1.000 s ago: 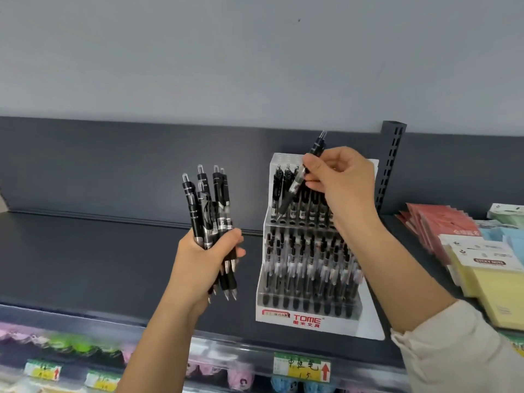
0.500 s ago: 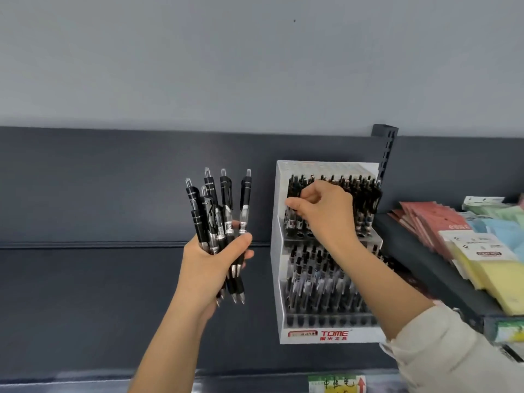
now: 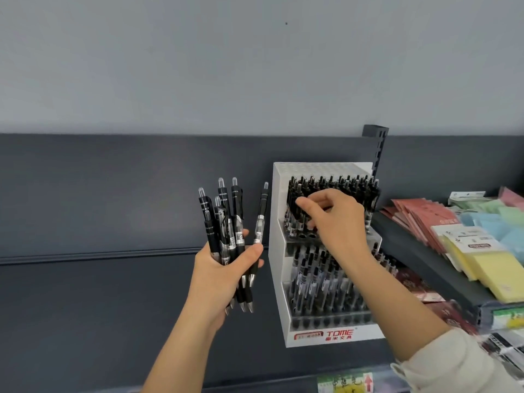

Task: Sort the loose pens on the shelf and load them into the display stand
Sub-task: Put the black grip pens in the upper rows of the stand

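My left hand [image 3: 224, 270] is up in front of the dark shelf [image 3: 85, 307], just left of the display stand [image 3: 279, 279]. Its fingers [image 3: 253, 252] are wrapped round a bunch of black pens [image 3: 224, 222]. They stand upright, clicker ends up and tips poking out below my palm. One leaning pen [image 3: 261, 219] tilts away to the right of the rest, held under my thumb

My right hand [image 3: 337, 222] is at the upper tier of the stand, reaching in from the near right. Its fingers [image 3: 307, 201] are curled, with the tips in among the tops of the upper row of pens [image 3: 348, 185] at the left end; whether they pinch one I cannot tell. A few open holes [image 3: 304, 236] show at the front left of that tier, just under my hand. The lower row of pens [image 3: 317, 279] fills the tier beneath

The stand is white and stepped, with red lettering on its front lip, and it sits on the shelf against the back panel. To its right lie red packets [image 3: 416, 219] and yellow notepads [image 3: 496, 270]. A cream sleeve [image 3: 453, 364] covers my right forearm
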`<state>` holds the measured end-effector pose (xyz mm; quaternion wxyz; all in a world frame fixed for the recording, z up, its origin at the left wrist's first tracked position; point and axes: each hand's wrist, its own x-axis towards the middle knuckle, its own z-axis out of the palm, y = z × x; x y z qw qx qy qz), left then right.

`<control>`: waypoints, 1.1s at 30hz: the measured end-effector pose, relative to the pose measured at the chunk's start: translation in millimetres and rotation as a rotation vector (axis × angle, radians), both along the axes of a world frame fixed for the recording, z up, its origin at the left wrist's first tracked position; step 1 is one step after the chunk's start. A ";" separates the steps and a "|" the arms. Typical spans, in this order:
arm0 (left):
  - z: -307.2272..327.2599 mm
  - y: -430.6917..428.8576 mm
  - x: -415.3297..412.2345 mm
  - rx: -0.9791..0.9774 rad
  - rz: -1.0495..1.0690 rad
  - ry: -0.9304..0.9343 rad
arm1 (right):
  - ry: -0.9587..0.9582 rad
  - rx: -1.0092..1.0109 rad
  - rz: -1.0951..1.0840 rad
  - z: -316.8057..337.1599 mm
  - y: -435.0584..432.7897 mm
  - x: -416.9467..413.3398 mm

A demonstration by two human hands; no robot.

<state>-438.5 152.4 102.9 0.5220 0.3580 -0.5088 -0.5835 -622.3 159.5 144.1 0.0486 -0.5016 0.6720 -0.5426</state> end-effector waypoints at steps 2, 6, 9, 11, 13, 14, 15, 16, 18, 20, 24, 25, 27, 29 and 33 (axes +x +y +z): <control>1.4 2.0 -0.3 -0.011 -0.001 -0.002 | -0.041 -0.043 0.042 4.0 9.4 0.8; 3.2 8.4 -3.1 -0.033 -0.034 -0.030 | -0.192 0.047 0.269 7.8 18.4 8.0; 6.3 14.7 -8.6 -0.063 -0.109 -0.093 | -0.392 0.143 0.489 8.1 20.8 14.9; 6.9 17.6 -12.4 -0.067 -0.139 -0.104 | -0.459 0.134 0.538 10.2 22.1 15.8; 6.8 18.1 -14.3 -0.064 -0.107 -0.094 | -0.475 0.086 0.502 16.7 23.5 11.3; 6.5 17.2 -14.3 -0.063 -0.074 -0.088 | -0.464 0.052 0.456 21.8 24.2 7.0; 5.8 15.8 -13.7 -0.057 -0.038 -0.078 | -0.449 0.008 0.398 27.3 24.9 0.9; 5.2 14.4 -12.7 -0.046 -0.005 -0.064 | -0.428 -0.048 0.338 33.1 25.4 -5.9; 3.4 11.7 -10.4 -0.035 0.046 -0.040 | -0.341 -0.170 0.218 42.4 24.8 -18.8; 1.5 9.9 -9.4 -0.044 0.072 -0.031 | -0.234 -0.231 0.130 46.0 20.4 -27.4; -0.6 8.8 -12.0 -0.068 0.076 -0.033 | -0.127 -0.223 0.079 40.3 6.9 -29.4; -0.6 8.7 -12.8 -0.073 0.072 -0.036 | -0.116 -0.216 0.079 37.3 3.5 -28.5; 0.0 9.1 -13.7 -0.078 0.067 -0.045 | -0.104 -0.193 0.088 30.9 -2.1 -26.7; 0.2 8.9 -13.4 -0.078 0.062 -0.056 | -0.068 -0.148 0.096 24.2 -6.8 -26.3; -0.2 8.3 -12.9 -0.063 0.049 -0.062 | 0.042 0.009 0.116 10.0 -9.6 -26.1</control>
